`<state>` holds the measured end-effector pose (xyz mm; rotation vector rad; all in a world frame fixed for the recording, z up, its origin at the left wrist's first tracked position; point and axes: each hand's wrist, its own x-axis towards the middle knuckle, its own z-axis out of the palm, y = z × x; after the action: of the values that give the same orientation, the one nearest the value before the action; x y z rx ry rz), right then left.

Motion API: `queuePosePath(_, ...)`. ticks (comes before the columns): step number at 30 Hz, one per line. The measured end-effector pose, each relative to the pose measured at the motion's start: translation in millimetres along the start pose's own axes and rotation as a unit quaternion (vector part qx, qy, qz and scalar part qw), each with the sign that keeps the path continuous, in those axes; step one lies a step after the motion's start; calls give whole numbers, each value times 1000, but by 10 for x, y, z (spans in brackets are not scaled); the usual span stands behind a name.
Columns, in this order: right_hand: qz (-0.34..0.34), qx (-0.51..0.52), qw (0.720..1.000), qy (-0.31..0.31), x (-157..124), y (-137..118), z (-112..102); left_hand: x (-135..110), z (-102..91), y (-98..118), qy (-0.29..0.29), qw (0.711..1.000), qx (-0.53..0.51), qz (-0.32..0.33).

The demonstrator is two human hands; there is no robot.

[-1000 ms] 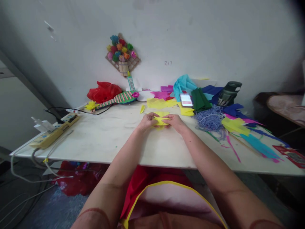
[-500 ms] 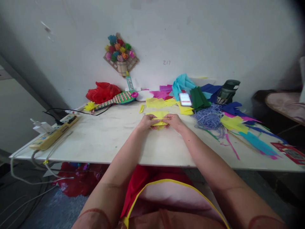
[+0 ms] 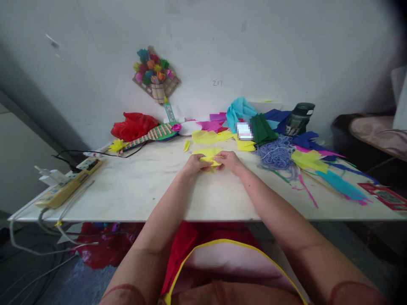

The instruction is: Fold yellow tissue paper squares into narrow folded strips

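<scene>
My left hand [image 3: 195, 163] and my right hand [image 3: 229, 160] meet over the middle of the white table [image 3: 133, 190]. Both pinch a folded piece of yellow paper [image 3: 210, 161] between closed fingers, one hand at each end. A flat yellow sheet [image 3: 208, 151] lies on the table just behind the hands. More yellow sheets [image 3: 208, 136] lie further back.
A yellow power strip [image 3: 68, 183] with cables sits at the left edge. At the back lie a red bag [image 3: 133, 125], a striped paddle [image 3: 152, 134], coloured paper [image 3: 251, 120] and a dark bottle [image 3: 299, 118]. Purple yarn [image 3: 276, 156] and paper strips [image 3: 337, 182] cover the right side. A paper flower craft [image 3: 154, 76] hangs on the wall.
My hands have drawn slightly closer together on the yellow paper, folding it smaller. The view has shifted a little to the right.
</scene>
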<state>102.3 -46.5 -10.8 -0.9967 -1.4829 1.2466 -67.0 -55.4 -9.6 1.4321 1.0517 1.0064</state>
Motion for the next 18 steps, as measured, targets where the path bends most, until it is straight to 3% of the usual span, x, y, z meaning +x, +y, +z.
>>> queuePosePath(6, 69, 94, 993, -27, 28, -4, -122, 26, -30, -29, -8, 1000, -25, 7)
queuePosePath(13, 28, 3, 998, -51, 12, 36, -87, -4, -23, 11, -18, 1000, -12, -16)
queuePosePath(18, 18, -8, 999, -50, 26, 60, -74, 9, -49, -15, -29, 1000, -9, -6)
